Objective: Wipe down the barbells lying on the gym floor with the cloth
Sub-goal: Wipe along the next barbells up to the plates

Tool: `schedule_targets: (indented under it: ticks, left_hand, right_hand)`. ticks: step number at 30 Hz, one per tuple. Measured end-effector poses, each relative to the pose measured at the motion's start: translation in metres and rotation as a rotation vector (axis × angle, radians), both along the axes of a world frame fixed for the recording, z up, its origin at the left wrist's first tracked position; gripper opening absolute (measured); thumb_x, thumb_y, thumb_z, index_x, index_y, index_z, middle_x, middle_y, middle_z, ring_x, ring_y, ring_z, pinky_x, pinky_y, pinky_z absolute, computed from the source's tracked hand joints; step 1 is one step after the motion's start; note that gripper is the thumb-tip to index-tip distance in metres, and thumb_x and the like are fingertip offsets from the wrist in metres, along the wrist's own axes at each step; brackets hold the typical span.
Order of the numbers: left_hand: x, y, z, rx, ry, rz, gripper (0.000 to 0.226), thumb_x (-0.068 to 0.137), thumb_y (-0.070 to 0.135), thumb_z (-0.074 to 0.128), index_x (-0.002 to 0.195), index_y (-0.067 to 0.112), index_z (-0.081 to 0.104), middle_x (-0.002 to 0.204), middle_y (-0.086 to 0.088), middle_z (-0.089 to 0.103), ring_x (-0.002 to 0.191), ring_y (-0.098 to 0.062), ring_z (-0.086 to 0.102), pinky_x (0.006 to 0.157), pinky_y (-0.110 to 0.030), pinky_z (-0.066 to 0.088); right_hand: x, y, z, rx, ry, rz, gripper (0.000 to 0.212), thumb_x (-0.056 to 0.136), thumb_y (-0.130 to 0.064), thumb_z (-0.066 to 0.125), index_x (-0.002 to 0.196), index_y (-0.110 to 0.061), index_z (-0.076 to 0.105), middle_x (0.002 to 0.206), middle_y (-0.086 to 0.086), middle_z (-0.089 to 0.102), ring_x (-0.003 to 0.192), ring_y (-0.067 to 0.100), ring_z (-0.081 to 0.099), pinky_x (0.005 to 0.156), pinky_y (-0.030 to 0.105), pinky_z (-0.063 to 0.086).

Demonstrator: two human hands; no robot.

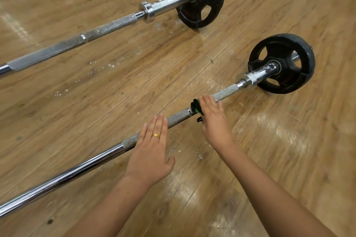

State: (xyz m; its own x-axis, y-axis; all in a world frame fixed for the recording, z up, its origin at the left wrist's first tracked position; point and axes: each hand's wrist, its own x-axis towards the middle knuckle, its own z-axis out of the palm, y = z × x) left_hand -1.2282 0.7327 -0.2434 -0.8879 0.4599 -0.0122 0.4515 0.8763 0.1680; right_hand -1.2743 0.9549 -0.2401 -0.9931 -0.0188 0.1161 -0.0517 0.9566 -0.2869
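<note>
Wooden gym floor (250, 159) beneath us, a near barbell (179, 116) and a far barbell (107, 30) lying on it.
On the near barbell's knurled shaft our left hand (152, 150) rests flat, fingers straight; beside it, toward the plate (281, 63), our right hand (213, 121) presses the green-and-black cloth (195, 107) onto the shaft, fingers extended.

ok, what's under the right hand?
A black and green cloth, between the right hand and the near barbell. Only the cloth's edge shows; the rest of it, and the bar beneath, is covered.
</note>
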Motion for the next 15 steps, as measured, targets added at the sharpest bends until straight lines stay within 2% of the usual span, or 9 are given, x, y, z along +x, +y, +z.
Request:
schedule_targets:
  ticks: [3,6,9,12,15]
  left_hand:
    - [0.001,-0.002,-0.002,0.013,0.014,-0.008,0.098,0.084,0.05,0.044,0.159,0.002,0.003,0.167,-0.015,0.0,0.155,-0.025,-0.003,0.123,-0.044,0.002]
    - [0.006,0.004,-0.005,-0.001,0.041,0.012,0.098,0.087,0.047,0.051,0.158,0.001,0.001,0.167,-0.018,-0.001,0.155,-0.028,-0.004,0.125,-0.047,0.003]
    - [0.01,0.01,-0.008,-0.007,0.053,0.053,0.1,0.089,0.05,0.053,0.157,-0.002,0.002,0.166,-0.021,0.002,0.155,-0.032,0.0,0.125,-0.049,0.002]
    - [0.011,0.011,-0.01,-0.016,0.062,0.049,0.099,0.091,0.049,0.052,0.157,-0.003,0.0,0.166,-0.022,-0.001,0.155,-0.033,-0.001,0.124,-0.049,-0.004]
    - [0.013,0.015,-0.006,0.006,0.035,0.064,0.097,0.093,0.049,0.049,0.157,-0.002,-0.005,0.166,-0.022,-0.005,0.154,-0.033,-0.005,0.123,-0.049,-0.011]
  right_hand:
    - [0.003,-0.009,-0.002,-0.06,-0.028,-0.041,0.076,0.092,0.011,0.048,0.158,-0.008,0.017,0.166,0.008,0.014,0.154,0.022,0.0,0.12,0.031,-0.011]
    - [0.008,-0.01,0.004,-0.099,-0.096,0.031,0.073,0.094,0.01,0.048,0.158,-0.008,0.018,0.166,0.007,0.015,0.154,0.023,-0.002,0.126,0.037,0.004]
    - [0.003,0.0,0.016,-0.084,-0.167,0.074,0.068,0.096,0.008,0.046,0.158,-0.008,0.022,0.166,0.005,0.018,0.154,0.022,0.0,0.125,0.035,0.012]
    - [-0.001,-0.002,0.026,-0.04,-0.182,0.11,0.065,0.091,0.011,0.049,0.152,-0.003,0.033,0.157,0.006,0.033,0.151,0.026,0.016,0.123,0.038,0.022]
    - [-0.004,-0.005,0.028,0.013,-0.163,0.142,0.06,0.083,0.014,0.052,0.141,-0.001,0.044,0.138,0.009,0.046,0.134,0.027,0.032,0.117,0.04,0.031]
